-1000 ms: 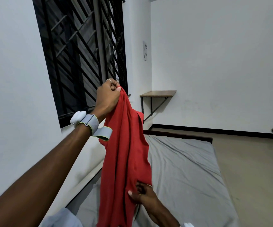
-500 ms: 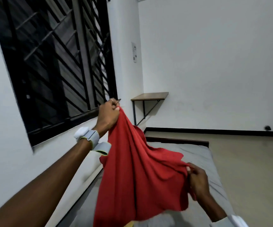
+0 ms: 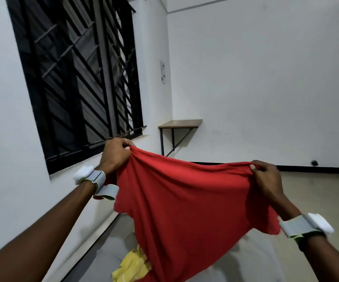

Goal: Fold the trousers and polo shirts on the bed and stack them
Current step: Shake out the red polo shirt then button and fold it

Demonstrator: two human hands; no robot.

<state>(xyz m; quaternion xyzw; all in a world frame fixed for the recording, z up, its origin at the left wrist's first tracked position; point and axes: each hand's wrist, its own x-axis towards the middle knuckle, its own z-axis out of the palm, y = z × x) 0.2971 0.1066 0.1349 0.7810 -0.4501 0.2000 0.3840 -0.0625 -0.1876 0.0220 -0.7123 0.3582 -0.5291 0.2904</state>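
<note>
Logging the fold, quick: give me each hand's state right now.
Left hand: closed, gripping one top corner of the red shirt, held up spread.
Right hand: closed, gripping the shirt's other top corner.

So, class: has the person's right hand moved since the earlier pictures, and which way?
Yes. The right hand rose and swung rightward: it was low, beneath the wall shelf, and now grips the red shirt well right of it.
</note>
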